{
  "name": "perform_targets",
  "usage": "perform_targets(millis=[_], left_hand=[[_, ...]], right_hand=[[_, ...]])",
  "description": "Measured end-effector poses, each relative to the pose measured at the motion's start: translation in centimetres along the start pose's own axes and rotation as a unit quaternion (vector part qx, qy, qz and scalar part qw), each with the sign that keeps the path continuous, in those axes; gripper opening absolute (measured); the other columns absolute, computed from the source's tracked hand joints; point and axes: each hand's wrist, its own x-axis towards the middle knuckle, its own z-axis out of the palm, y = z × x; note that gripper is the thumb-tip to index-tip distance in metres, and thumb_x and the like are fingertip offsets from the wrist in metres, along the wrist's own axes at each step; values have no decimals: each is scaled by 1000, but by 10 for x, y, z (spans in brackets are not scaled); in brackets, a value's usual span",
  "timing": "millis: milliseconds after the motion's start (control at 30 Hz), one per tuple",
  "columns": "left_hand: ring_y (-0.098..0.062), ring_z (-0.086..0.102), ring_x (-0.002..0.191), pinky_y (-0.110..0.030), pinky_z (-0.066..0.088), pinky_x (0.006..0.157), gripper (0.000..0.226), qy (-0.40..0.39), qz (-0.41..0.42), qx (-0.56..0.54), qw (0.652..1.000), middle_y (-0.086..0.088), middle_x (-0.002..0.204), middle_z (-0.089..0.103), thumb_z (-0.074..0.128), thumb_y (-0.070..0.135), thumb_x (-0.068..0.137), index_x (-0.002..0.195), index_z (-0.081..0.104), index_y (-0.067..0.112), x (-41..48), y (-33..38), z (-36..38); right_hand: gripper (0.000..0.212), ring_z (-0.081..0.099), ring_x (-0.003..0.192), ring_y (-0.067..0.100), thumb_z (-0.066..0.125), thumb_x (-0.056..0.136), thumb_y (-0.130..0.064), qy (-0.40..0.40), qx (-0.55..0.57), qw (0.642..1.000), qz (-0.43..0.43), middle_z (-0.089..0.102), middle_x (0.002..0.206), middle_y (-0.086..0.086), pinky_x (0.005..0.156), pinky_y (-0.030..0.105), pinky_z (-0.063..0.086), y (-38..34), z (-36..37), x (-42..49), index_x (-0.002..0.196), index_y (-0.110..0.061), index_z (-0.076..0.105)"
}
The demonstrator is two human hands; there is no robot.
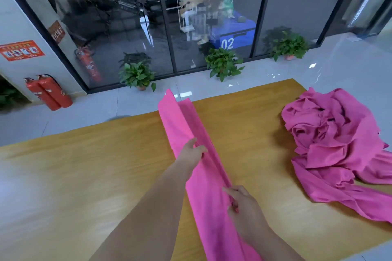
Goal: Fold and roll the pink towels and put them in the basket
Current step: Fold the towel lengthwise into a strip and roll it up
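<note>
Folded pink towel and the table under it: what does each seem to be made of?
Folded pink towel: thin, soft cloth, perhaps microfibre, with a matte look. It creases sharply and lies limp, with no visible pile; the exact fibre cannot be told. Table: wood or wood-look laminate with a smooth, semi-gloss finish. Grain streaks and pale glare show on it, but which of the two it is stays unclear.

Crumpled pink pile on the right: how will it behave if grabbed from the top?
Likely floppy: the pink pile lies in soft creases and sags flat onto the table. Probably light; the cloth looks thin. Towels look tangled, so one grab may drag several, and the tail trailing toward the near edge could pull along.
</note>
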Motion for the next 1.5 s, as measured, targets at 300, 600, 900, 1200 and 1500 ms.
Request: perform_targets(millis=[300, 600, 900, 1200, 1500], left_hand=[[-6, 66, 104, -18, 53, 80, 67, -28, 44, 150, 987, 5, 156, 47, 58, 10, 99, 160, 37, 29, -34, -66, 64], [-13, 45, 144, -24, 36, 116, 66, -32, 137, 294, 945, 9, 159, 45, 58, 15, 95, 157, 42, 28, -99, -116, 26], [-11, 25, 152, -33, 27, 124, 63, -115, 277, 443, 845, 11, 159, 38, 49, 22, 94, 157, 41, 26, -165, -192, 5], [-13, 24, 150, -31, 20, 124, 56, -148, 333, 496, 788, 11, 156, 38, 39, 42, 101, 155, 41, 26, -231, -243, 21], [-14, 8, 160, -40, 15, 129, 74, -28, 245, 547, 800, 14, 168, 23, 40, 65, 97, 161, 30, 29, -286, -274, 61]], right_hand=[[60, 63, 96, 1, 69, 88, 1, -21, 29, 998, 60, 55, 116, -15, 92, 9, 46, 77, -11, 6, 141, -25, 65], [67, 62, 103, 10, 63, 89, -2, 16, -6, 996, 88, 50, 114, -10, 103, 27, 47, 66, -8, -28, 148, -32, 56], [48, 60, 86, 6, 62, 100, -15, 108, -65, 980, 152, 56, 104, -12, 84, 35, 53, 79, 6, -106, 145, -31, 55], [29, 63, 83, 11, 67, 96, -17, 120, -71, 972, 189, 64, 93, -11, 73, 40, 56, 92, 8, -161, 123, -30, 64], [21, 66, 75, 10, 75, 91, -8, 88, 14, 986, 144, 70, 81, -8, 63, 21, 46, 106, -21, -179, 96, -27, 65]])
